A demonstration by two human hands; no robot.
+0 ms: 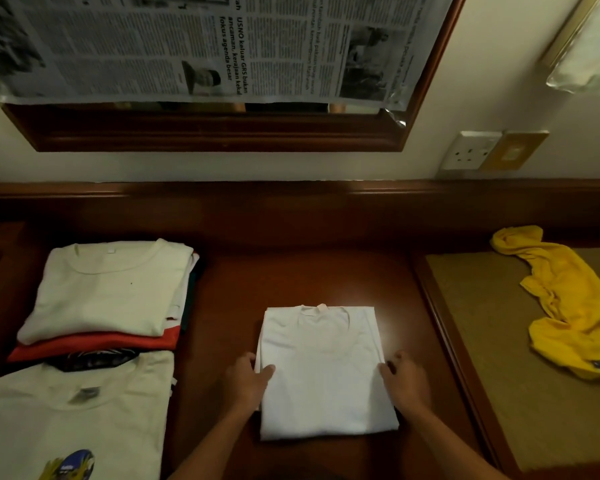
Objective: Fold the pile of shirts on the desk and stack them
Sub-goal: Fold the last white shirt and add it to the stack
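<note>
Both hands gripped the folded white shirt (321, 368): left hand (248, 379) pinched its left edge, right hand (404, 377) its right, probably to lift it. Left of that shirt sat the folded stack (108, 289), cream tee on top. Right of it, unfolded yellow shirt (568, 299) waited. Behind, newspaper (194, 46) read "USNO keluar GRS bukan ancaman".

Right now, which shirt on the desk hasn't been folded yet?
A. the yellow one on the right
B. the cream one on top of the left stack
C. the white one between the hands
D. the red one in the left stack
A: the yellow shirt lies crumpled on the tan mat, while the white shirt between both hands is a neat rectangle.
</note>
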